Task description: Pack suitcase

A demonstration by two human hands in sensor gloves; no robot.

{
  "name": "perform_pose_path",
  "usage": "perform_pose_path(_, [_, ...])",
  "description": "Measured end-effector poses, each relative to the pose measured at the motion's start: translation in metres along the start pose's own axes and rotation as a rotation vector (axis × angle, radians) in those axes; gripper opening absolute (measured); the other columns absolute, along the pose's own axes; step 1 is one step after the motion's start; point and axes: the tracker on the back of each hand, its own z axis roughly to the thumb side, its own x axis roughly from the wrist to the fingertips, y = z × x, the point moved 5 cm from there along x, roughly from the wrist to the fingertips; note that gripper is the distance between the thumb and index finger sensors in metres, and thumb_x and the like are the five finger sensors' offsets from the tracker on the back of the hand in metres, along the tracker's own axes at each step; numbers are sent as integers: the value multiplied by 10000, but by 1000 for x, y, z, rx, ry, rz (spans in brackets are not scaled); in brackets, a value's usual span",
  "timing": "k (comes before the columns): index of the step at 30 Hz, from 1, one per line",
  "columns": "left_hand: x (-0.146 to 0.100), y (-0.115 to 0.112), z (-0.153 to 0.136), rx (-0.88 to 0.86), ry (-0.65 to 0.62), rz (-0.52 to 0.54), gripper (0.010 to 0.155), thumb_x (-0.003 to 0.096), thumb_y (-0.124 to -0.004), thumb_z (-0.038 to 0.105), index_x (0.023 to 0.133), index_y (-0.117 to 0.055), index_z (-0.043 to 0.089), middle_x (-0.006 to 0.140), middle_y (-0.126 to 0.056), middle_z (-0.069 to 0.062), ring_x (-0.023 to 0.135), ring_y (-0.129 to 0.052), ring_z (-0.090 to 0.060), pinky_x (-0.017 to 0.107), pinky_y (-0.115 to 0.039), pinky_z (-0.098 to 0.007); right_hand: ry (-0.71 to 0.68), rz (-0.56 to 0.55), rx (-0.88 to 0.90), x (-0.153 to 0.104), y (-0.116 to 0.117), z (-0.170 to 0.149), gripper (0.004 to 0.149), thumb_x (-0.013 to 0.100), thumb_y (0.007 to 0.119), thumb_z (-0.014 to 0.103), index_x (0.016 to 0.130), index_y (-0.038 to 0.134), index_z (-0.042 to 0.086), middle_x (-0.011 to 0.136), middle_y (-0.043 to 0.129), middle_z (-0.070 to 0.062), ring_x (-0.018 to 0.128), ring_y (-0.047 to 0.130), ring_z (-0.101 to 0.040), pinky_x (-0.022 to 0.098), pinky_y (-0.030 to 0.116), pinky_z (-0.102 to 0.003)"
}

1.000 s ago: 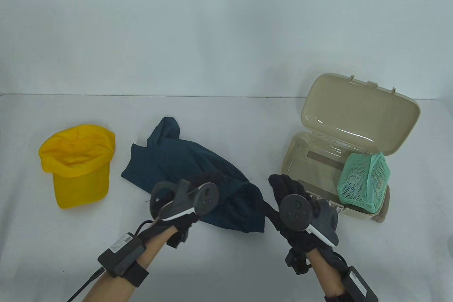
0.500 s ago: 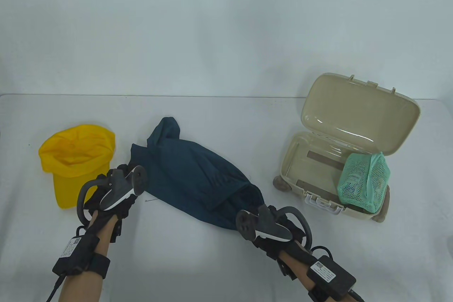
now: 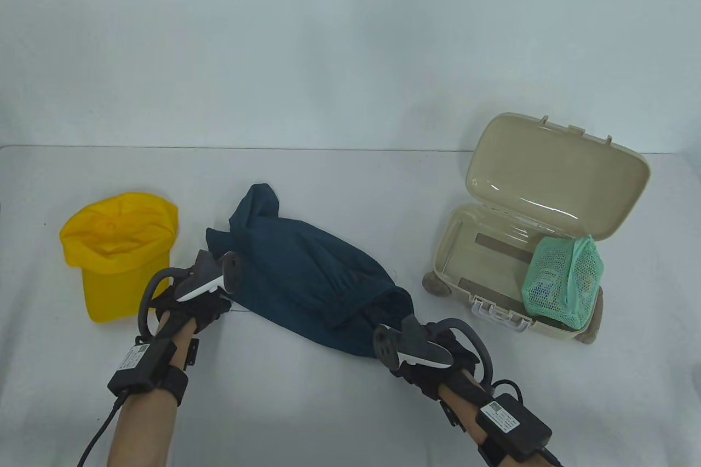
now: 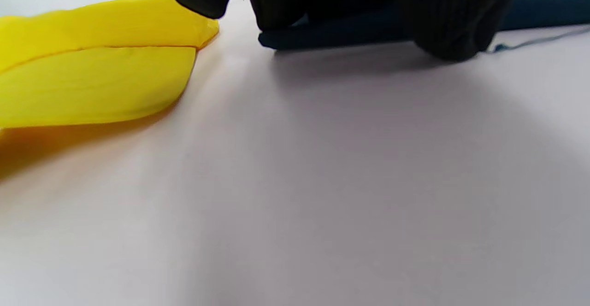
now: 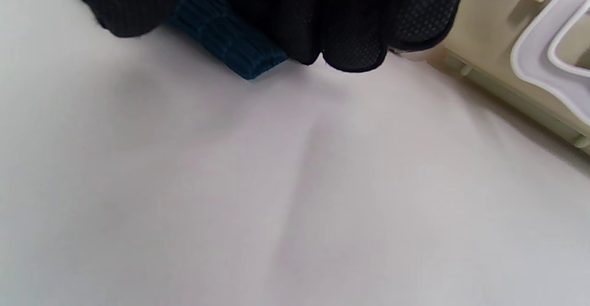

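Note:
A crumpled dark teal garment (image 3: 306, 270) lies mid-table. My left hand (image 3: 191, 308) grips its left edge; in the left wrist view the cloth edge (image 4: 322, 34) sits under my curled fingers (image 4: 456, 20). My right hand (image 3: 427, 365) holds the garment's lower right corner, where a ribbed cuff (image 5: 230, 43) shows between thumb and fingers (image 5: 350, 29). The beige suitcase (image 3: 454, 248) stands open at the right, lid up, with a green mesh pouch (image 3: 564, 281) in its right end. A yellow cap (image 3: 118, 253) lies at the left.
The suitcase's white handle (image 3: 501, 316) faces the front, close to my right hand, and also shows as handle (image 5: 553, 66) in the right wrist view. The cap's brim (image 4: 92, 85) lies just left of my left hand. White tabletop (image 3: 306, 407) stretches along the front.
Both hands have moved apart from the middle of the garment to its two ends and taken hold there. The left edge of the garment has shifted slightly right.

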Motion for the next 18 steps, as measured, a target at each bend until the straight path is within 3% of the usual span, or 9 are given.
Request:
perform_pose_path(5, [-11,-3,1,58,-10,39,636,497,-740,469,1077,-506,358,1124,-618,77,1046,-730,-229,793,-632,-477,-2,-41,-132,-2,3,12,740,451,704,613,1033,573,174,986,780,-86,891,862,-330,636,767,-499])
perform_pose_path(11, [-24,-6,-1,175,0,96,425,503,-760,397,921,-686,403,897,-815,119,766,-947,-131,695,-783,-393,0,-127,-203,-5,-2,20,549,485,704,528,938,675,219,859,883,-20,778,949,-252,591,815,-437])
perform_pose_path(15, [-33,-7,-10,115,-8,41,405,502,-762,380,906,-746,380,863,-869,106,727,-974,-133,667,-800,-396,17,-160,-156,-5,-8,15,479,486,716,482,903,736,247,818,924,15,740,978,-217,562,836,-403])
perform_pose_path(18, [-46,-1,-14,139,-13,58,417,499,-755,390,913,-760,346,820,-900,90,661,-997,-126,631,-821,-389,36,-175,-57,-6,-16,3,466,475,737,468,896,761,270,827,936,42,751,979,-204,553,842,-388])
